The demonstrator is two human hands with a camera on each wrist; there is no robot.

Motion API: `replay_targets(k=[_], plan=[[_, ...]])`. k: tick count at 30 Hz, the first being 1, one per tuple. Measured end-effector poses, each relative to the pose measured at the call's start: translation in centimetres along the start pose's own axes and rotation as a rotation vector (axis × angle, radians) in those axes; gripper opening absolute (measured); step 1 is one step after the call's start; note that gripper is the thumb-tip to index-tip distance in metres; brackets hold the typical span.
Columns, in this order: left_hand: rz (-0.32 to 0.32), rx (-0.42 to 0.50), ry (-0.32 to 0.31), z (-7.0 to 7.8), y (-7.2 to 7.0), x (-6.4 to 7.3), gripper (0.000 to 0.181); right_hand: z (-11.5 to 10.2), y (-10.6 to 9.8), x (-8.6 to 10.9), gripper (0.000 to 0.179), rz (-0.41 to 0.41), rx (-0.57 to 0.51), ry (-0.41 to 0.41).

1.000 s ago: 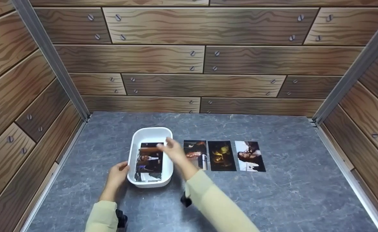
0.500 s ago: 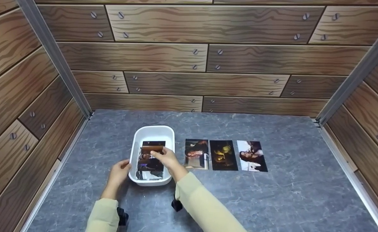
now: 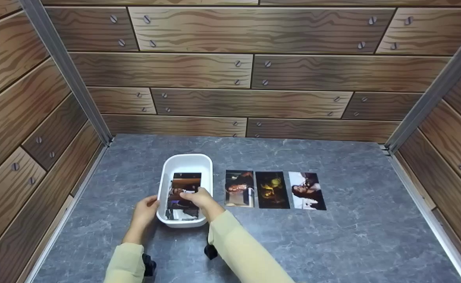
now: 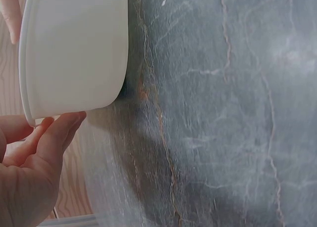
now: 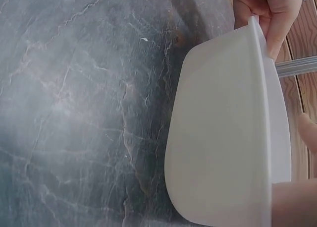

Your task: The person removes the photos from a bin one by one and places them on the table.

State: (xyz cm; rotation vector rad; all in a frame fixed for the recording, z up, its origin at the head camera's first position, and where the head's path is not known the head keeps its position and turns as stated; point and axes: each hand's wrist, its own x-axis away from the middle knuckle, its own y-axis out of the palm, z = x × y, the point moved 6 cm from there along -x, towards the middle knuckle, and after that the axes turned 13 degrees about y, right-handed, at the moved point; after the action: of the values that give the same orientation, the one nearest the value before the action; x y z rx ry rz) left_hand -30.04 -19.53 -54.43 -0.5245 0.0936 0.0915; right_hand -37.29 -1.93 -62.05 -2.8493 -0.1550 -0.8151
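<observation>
A white plastic tub (image 3: pixel 186 160) stands on the left half of the table, with photo prints (image 3: pixel 187 181) lying in it. My left hand (image 3: pixel 143 214) pinches the tub's left rim, thumb over the edge and fingers against the outer wall, as the left wrist view shows. My right hand (image 3: pixel 201 200) reaches across the right rim, its thumb stretched leftward over the photos. Its other fingers are mostly hidden in the head view. In the right wrist view the tub's outer wall (image 5: pixel 218 133) hides the photos.
Three photo prints lie in a row right of the tub: one of a figure (image 3: pixel 239 188), a dark one with yellow (image 3: pixel 273 190) and a pale one (image 3: pixel 307 191). Wood-patterned walls (image 3: pixel 230 70) enclose the grey marbled table (image 3: pixel 356 236) at the back and sides.
My right hand has come from above the tub's right rim down and left over the photos, then slightly nearer to me. The left hand keeps its hold on the rim.
</observation>
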Motion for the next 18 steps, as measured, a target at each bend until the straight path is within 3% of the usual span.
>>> replay_targets(k=[3, 8, 10, 12, 16, 18], plan=[[0.005, 0.000, -0.001, -0.1, 0.0, 0.1, 0.037, 0.7, 0.3, -1.1, 0.091, 0.003, -0.011, 0.023], [0.010, -0.011, 0.003, 0.0, -0.1, 0.0, 0.037, 4.2, 1.2, -8.4, 0.084, 0.041, -0.045, 0.048], [0.008, -0.016, 0.005, 0.0, -0.1, 0.0, 0.037, 4.8, 1.3, -9.3, 0.078, 0.048, -0.061, 0.063], [0.009, -0.020, 0.005, 0.0, 0.0, 0.0, 0.037, 4.2, 1.0, -8.0, 0.074, 0.050, -0.067, 0.051], [0.009, -0.017, 0.005, 0.0, 0.0, 0.0, 0.037, -0.9, -0.3, 1.7, 0.069, 0.054, -0.026, 0.018], [0.008, -0.018, 0.005, 0.0, 0.0, 0.0, 0.037, -3.1, -0.7, 5.6, 0.065, 0.062, 0.016, -0.003]])
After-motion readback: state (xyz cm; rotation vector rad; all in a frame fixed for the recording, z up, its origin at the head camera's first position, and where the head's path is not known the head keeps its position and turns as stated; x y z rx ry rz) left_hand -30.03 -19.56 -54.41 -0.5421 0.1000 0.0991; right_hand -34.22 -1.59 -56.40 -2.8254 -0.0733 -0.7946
